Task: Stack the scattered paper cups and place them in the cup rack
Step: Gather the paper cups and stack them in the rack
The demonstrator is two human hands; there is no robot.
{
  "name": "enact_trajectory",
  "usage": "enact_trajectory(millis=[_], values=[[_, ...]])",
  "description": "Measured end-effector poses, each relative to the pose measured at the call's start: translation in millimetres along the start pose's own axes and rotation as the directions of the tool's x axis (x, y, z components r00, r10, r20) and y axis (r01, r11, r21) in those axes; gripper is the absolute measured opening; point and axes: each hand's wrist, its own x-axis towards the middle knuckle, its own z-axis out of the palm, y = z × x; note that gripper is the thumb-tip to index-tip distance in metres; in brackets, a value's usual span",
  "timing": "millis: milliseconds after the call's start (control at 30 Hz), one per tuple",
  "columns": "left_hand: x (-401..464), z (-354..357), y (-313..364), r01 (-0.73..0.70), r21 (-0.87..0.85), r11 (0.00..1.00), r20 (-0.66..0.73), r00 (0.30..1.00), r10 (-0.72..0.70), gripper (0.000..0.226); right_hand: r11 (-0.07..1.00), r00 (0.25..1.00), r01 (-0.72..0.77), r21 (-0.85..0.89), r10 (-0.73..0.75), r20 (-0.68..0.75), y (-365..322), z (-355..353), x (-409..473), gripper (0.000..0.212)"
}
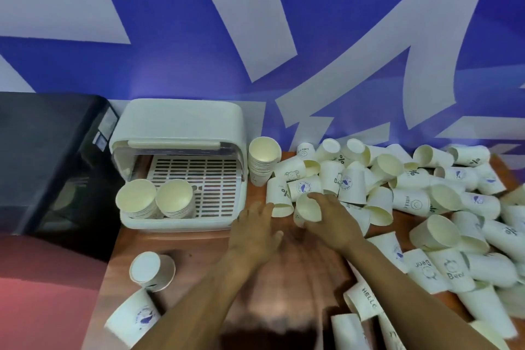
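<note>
Since my right hand (329,221) is gripping one white paper cup (308,209) mouth-up for nesting, my left hand (257,231) hovers flat and empty beside it, near the white plastic cup rack (181,224).

The right hand (331,223) hides part of its cup (306,209); rightmost cups (515,216) are cropped.

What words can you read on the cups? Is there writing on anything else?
"HELLO" on a fallen cup near the bottom.
"Bear" on a cup lying at the right.
"Bear" upside down on the cup beside it.
"HELLO" on a cup with a smiley.
Stickers on the black machine: too small to read.
The wall's big white shapes: not readable as words.
</note>
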Motion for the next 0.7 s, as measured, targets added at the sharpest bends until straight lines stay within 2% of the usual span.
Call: enact_trajectory(millis=[167,300,500,700], values=[[30.3,16.9,15.0,0.146,-0.096,0.985,0.056,0.988,-0.141,0.074,0.998,0.999,0.043,-0.041,-0.044,-0.028,20.2,0.3,19.0,0.077],[50.7,26.2,22.3,0.229,-0.141,0.963,0.048,0.973,-0.225,0.074,0.997,0.998,0.065,-0.047,-0.064,0.022,30.3,5.3,34.1,0.087],[76.1,34.2,26.1,0.307,-0.128,0.943,0.072,0.951,-0.299,0.075,0.994,0.994,0.096,-0.045,-0.093,0.059,44.6,10.1,48.2,0.085],[92.4,45.0,28.3,0.321,-0.112,0.940,0.013,0.947,-0.322,0.075,0.996,0.996,0.081,-0.037,-0.079,0.045,57.7,2.6,54.8,0.078]])
